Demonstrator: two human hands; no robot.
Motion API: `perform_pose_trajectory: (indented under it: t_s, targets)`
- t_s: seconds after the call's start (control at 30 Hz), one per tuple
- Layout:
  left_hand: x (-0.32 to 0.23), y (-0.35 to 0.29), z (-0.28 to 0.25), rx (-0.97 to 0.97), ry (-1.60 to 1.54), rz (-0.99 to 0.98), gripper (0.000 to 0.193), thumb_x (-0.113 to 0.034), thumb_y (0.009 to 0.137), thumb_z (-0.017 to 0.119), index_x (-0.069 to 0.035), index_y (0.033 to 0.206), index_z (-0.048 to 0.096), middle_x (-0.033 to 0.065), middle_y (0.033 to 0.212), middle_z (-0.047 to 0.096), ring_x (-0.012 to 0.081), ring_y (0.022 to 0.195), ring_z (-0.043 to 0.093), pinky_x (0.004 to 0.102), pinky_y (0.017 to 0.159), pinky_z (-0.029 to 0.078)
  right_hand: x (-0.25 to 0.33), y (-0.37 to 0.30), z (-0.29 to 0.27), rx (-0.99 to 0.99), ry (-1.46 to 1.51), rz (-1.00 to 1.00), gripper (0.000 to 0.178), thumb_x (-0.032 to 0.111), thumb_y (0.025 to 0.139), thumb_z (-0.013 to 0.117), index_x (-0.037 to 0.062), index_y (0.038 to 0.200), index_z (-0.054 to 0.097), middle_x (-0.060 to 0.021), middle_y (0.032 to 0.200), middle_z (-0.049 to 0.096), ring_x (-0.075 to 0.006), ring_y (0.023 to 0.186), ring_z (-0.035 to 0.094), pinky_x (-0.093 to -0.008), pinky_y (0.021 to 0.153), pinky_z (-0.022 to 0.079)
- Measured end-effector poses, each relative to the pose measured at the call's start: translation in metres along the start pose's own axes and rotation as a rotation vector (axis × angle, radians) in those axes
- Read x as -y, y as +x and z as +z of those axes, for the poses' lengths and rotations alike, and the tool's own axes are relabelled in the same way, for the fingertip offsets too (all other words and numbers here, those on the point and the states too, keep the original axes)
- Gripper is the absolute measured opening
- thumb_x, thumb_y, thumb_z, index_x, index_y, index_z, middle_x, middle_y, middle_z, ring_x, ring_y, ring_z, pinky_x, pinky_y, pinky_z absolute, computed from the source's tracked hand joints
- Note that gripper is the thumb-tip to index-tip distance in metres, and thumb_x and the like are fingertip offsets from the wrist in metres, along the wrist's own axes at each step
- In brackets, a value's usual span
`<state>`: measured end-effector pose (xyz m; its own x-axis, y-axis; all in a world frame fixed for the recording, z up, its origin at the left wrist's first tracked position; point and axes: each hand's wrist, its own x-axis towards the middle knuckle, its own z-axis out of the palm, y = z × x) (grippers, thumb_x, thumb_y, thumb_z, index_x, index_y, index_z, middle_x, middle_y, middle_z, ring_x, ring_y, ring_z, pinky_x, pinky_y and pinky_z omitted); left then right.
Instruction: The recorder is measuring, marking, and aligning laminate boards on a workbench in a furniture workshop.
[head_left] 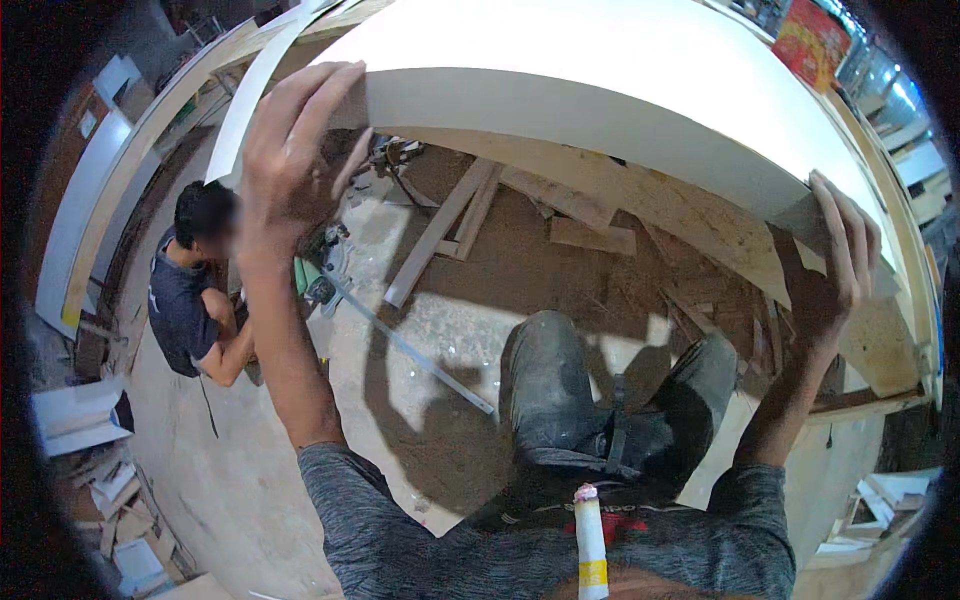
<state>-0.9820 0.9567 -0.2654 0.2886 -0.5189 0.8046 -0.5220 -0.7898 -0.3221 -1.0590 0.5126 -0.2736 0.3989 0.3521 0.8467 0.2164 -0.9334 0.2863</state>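
Note:
A large white board [620,50] lies in front of me at the top, its pale front edge [560,112] facing me and bare wood showing underneath. My left hand [298,150] grips the left end of that edge, fingers over the top and thumb held lower. At the right end, the fingers of my right hand [848,235] curl over the board's top edge; its thumb is hidden. A narrow white strip [262,85] slants down beside my left hand.
Left of me a person [190,290] crouches on the floor near a green tool [312,282]. A thin metal bar [420,355] and wooden planks [440,235] lie below the board. Offcuts [130,510] pile up at lower left. A cigarette-like white stick [591,540] juts up at the bottom.

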Motion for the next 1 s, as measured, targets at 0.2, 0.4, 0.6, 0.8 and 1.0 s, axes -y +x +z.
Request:
perform_pose_trajectory:
  t_s: [0.2,0.4,0.6,0.8,1.0]
  targets:
    - [0.003,0.005,0.006,-0.034,0.003,0.051,0.056,-0.006,0.068,0.078,-0.006,0.121,0.06,0.014,0.112,0.063,0.0321,0.101,0.062,0.0405,0.086,0.051,-0.003,0.0,-0.005,-0.016,-0.05,-0.005,0.048,0.015,0.069,0.078,0.0124,0.116,0.069,-0.0028,0.113,0.069,-0.0215,0.106,0.061,-0.0348,0.096,0.046]
    - [0.006,-0.002,0.007,-0.047,0.035,0.095,0.053,-0.007,0.07,0.078,-0.005,0.12,0.06,0.0139,0.11,0.064,0.0314,0.099,0.063,0.0401,0.086,0.052,0.0,-0.005,-0.001,0.005,-0.042,-0.004,0.065,0.009,0.063,0.085,0.0166,0.124,0.064,-0.001,0.121,0.066,-0.0211,0.111,0.059,-0.0352,0.097,0.048]
    - [0.002,0.001,0.006,-0.033,0.047,0.072,0.052,-0.007,0.071,0.077,-0.005,0.12,0.06,0.014,0.11,0.064,0.0318,0.1,0.062,0.0403,0.087,0.052,-0.004,-0.009,-0.004,-0.006,-0.066,-0.01,0.064,0.01,0.063,0.085,0.0163,0.124,0.064,-0.0011,0.122,0.066,-0.0206,0.113,0.059,-0.0348,0.098,0.047]
    - [-0.023,0.009,0.003,0.079,0.116,-0.064,0.061,-0.007,0.07,0.077,-0.007,0.126,0.055,0.015,0.117,0.061,0.0347,0.107,0.059,0.0421,0.093,0.048,0.0,-0.006,0.002,-0.021,-0.086,0.012,0.061,0.012,0.062,0.086,0.015,0.12,0.067,-0.0008,0.117,0.068,-0.0199,0.108,0.061,-0.0337,0.094,0.047]
    - [-0.063,0.04,0.006,0.019,0.01,0.085,0.068,-0.005,0.064,0.081,-0.009,0.128,0.057,0.0129,0.116,0.062,0.03,0.107,0.06,0.0408,0.093,0.049,-0.009,-0.003,0.01,-0.155,0.029,-0.021,0.047,0.024,0.064,0.078,0.0194,0.111,0.071,0.0052,0.108,0.069,-0.0174,0.096,0.059,-0.0326,0.088,0.044]
